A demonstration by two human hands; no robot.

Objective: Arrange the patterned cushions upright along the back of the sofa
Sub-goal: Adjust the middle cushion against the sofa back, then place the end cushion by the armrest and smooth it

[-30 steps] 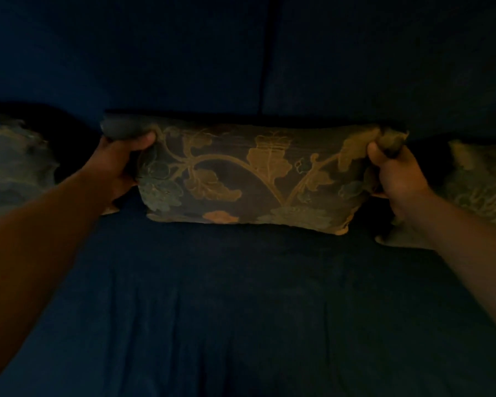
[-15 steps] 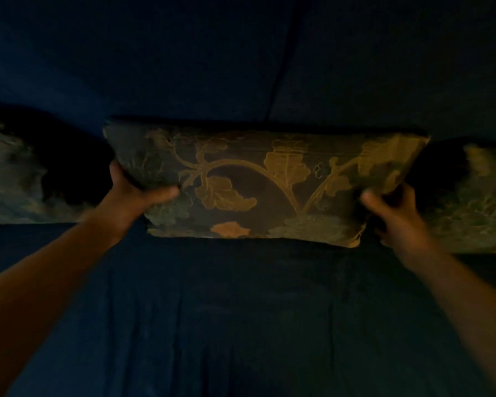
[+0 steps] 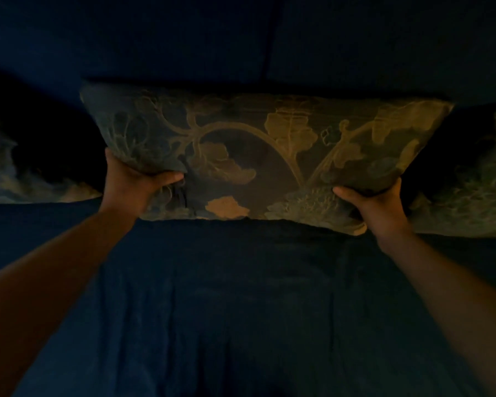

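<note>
1. Very dim scene. The middle cushion (image 3: 258,156), dark fabric with a gold leaf-and-vine print, stands on its long edge against the sofa backrest (image 3: 184,38); its bottom edge is on the blue seat (image 3: 241,296).
2. Left hand (image 3: 132,187) grasps the middle cushion's lower left part: thumb lies across the front face, fabric bunched above it; the other fingers are hidden behind the cushion.
3. Right hand (image 3: 378,204) grasps the middle cushion's lower right part, pinching the fabric between the thumb in front and the fingers behind; fingertips hidden.
4. Both forearms reach in over the seat from the near side.
5. Left cushion (image 3: 15,173) sits to the left of the middle cushion, against the backrest, with a dark gap between them. Blurred, print unclear.
6. Right cushion (image 3: 476,196) sits to the right of the middle cushion, just beside its lower right corner; cannot tell if touching.
7. A vertical seam in the backrest runs down to the middle cushion's top edge, slightly right of its centre.
</note>
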